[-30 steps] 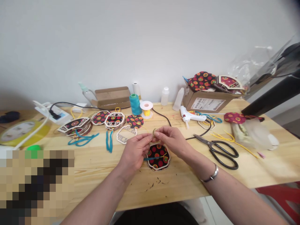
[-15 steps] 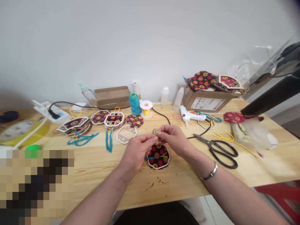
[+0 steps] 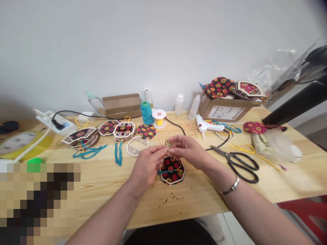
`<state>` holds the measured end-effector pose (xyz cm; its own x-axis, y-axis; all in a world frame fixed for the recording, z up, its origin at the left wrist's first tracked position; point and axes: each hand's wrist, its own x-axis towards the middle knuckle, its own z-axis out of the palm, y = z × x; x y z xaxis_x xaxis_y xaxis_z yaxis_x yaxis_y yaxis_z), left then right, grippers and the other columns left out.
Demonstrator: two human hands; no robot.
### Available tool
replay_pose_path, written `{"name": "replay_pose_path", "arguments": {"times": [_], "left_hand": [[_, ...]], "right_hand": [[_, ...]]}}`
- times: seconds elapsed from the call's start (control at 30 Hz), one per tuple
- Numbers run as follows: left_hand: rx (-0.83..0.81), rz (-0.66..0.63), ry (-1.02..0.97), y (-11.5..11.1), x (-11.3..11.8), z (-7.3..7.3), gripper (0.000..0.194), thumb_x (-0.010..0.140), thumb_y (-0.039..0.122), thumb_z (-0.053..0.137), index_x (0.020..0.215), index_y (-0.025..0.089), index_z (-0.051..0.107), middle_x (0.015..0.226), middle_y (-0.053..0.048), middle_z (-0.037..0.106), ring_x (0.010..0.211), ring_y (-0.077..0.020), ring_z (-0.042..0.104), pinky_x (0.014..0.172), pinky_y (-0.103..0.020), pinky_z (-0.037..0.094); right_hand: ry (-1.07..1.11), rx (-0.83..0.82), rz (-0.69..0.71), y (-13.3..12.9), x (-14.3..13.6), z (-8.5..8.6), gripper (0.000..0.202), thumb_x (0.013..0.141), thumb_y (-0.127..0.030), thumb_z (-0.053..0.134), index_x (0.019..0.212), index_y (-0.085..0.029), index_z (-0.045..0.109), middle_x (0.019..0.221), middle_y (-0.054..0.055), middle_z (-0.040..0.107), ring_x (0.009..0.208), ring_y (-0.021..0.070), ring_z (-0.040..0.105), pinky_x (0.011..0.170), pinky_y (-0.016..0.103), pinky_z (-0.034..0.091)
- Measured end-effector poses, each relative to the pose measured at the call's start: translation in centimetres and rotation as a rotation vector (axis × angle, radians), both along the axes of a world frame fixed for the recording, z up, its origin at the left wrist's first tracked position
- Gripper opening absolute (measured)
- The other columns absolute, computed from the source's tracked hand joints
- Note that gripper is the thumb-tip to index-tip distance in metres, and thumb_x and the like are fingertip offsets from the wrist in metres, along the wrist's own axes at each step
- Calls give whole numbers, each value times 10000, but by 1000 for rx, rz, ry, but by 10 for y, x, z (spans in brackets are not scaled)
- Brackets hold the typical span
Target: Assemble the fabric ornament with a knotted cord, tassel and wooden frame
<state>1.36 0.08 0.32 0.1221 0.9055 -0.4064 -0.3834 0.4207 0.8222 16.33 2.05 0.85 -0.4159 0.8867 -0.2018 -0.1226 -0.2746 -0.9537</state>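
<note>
My left hand (image 3: pixel 150 161) and my right hand (image 3: pixel 187 150) meet fingertip to fingertip over the wooden table. Both are closed in a pinch on a thin olive-coloured cord, whose small loop (image 3: pixel 167 143) sticks up above the fingertips. Much of the cord is hidden by the fingers. Just below them lies a dark fabric piece (image 3: pixel 170 172) with red flower dots and a pale wooden rim. A teal cord (image 3: pixel 163 172) and a bit of yellow cord rest on that piece. Near my right forearm are black-handled scissors (image 3: pixel 236 161).
Behind the hands stand a teal thread spool (image 3: pixel 147 114) and a yellow cord spool (image 3: pixel 159 120). A white glue gun (image 3: pixel 208 126) lies before a cardboard box (image 3: pixel 224 109). Finished-looking fabric pieces (image 3: pixel 83 136) are stacked at left, beside a lattice frame (image 3: pixel 137 146). Dark scraps (image 3: pixel 170 199) lie in front.
My fingertips have shifted slightly left and my right fingers have turned a little, so the loop shows more clearly. The pieces on the table stay put.
</note>
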Motion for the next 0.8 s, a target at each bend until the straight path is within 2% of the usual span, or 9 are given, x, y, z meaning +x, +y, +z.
{"name": "replay_pose_path", "arguments": {"times": [0.1, 0.3, 0.4, 0.5, 0.6, 0.8], "left_hand": [[5, -1, 9, 0, -1, 0, 256, 541, 254, 810, 715, 100, 705, 563, -4, 616, 388, 15, 352, 383, -124, 227], [5, 0, 36, 0, 0, 1, 269, 537, 257, 812, 721, 95, 702, 560, -8, 616, 389, 8, 363, 381, -126, 230], [15, -9, 39, 0, 0, 1, 260, 552, 261, 805, 725, 95, 703, 570, -6, 615, 389, 10, 355, 381, -129, 226], [20, -23, 51, 0, 0, 2, 244, 574, 269, 794, 727, 99, 708, 575, -1, 609, 395, 9, 357, 382, -130, 223], [27, -35, 62, 0, 0, 1, 246, 580, 277, 789, 732, 97, 716, 566, -3, 606, 397, 7, 356, 383, -133, 217], [37, -54, 100, 0, 1, -2, 221, 590, 265, 773, 730, 102, 722, 563, -14, 613, 422, -14, 411, 405, -139, 254]], "right_hand": [[25, -11, -5, 2, 1, 0, 340, 647, -229, 718, 921, -164, 527, 687, -21, 625, 628, 90, 578, 570, 216, 408], [-66, 24, 6, 2, 5, 3, 141, 722, -174, 621, 850, -149, 567, 653, -28, 584, 560, 64, 515, 541, 208, 387], [-124, 7, 29, 1, 6, 7, 59, 777, -180, 560, 827, -150, 570, 664, -23, 583, 582, 67, 528, 559, 208, 409], [-134, 4, 38, -1, 4, 10, 167, 837, -288, 516, 755, -149, 560, 688, -7, 585, 614, 79, 552, 563, 214, 429], [-118, 33, 35, -1, 2, 8, 228, 793, -368, 588, 732, -151, 560, 658, -11, 584, 568, 73, 525, 536, 212, 419], [-104, 75, -8, 1, -2, -1, 209, 682, -310, 684, 770, -145, 590, 560, -44, 547, 487, 57, 452, 471, 200, 344]]}}
